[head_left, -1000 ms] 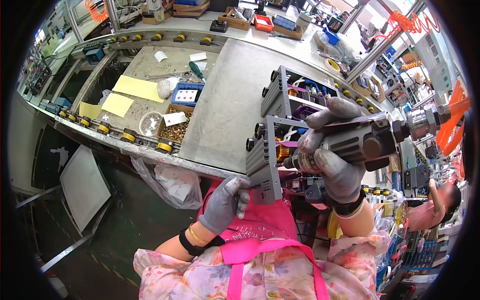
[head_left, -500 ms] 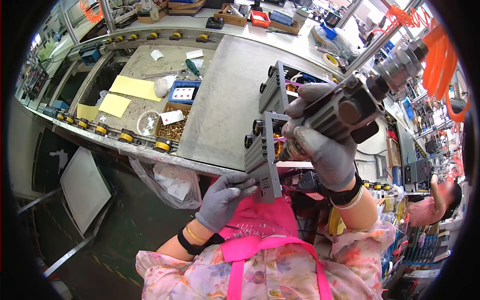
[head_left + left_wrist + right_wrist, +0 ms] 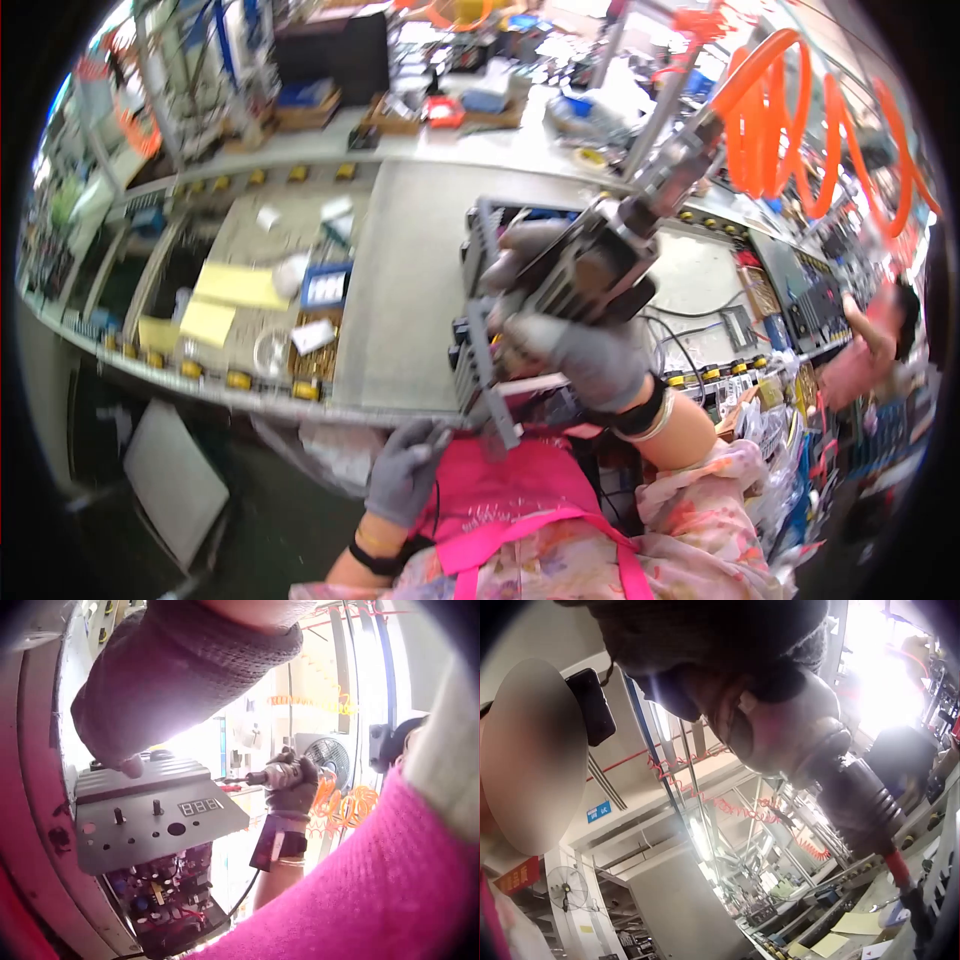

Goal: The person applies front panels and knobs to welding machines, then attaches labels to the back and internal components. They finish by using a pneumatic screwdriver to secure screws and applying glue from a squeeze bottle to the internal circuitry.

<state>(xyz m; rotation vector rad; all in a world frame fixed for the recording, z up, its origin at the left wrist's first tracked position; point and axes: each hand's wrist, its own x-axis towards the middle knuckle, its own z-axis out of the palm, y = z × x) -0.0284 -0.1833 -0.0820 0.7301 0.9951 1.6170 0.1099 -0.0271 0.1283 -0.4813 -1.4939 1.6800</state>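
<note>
My gloved right hand (image 3: 590, 360) grips a power screwdriver (image 3: 600, 265) over the nearer metal-cased device (image 3: 478, 385), its orange coiled hose rising to the right. In the left wrist view, the screwdriver's tip (image 3: 232, 781) points at the grey front panel (image 3: 161, 829), which bears a digit display and two upright posts. The right wrist view shows the tool's dark nose (image 3: 859, 802) with a red collar. My gloved left hand (image 3: 400, 478) lies left of the panel's lower end, fingers loosely bent; contact with the device is unclear. A second device (image 3: 484, 235) stands behind.
Left of the grey work surface (image 3: 395, 270) lie yellow sheets (image 3: 240, 285), a blue tray (image 3: 326, 287) and a box of brass parts (image 3: 315, 360). Another person's arm (image 3: 870, 335) reaches in at the right, near another device (image 3: 815, 305).
The head view has tilted and shifted, blurring the picture. My left hand has drawn back from the front panel towards the lower left. My right hand still holds the screwdriver, now more steeply angled.
</note>
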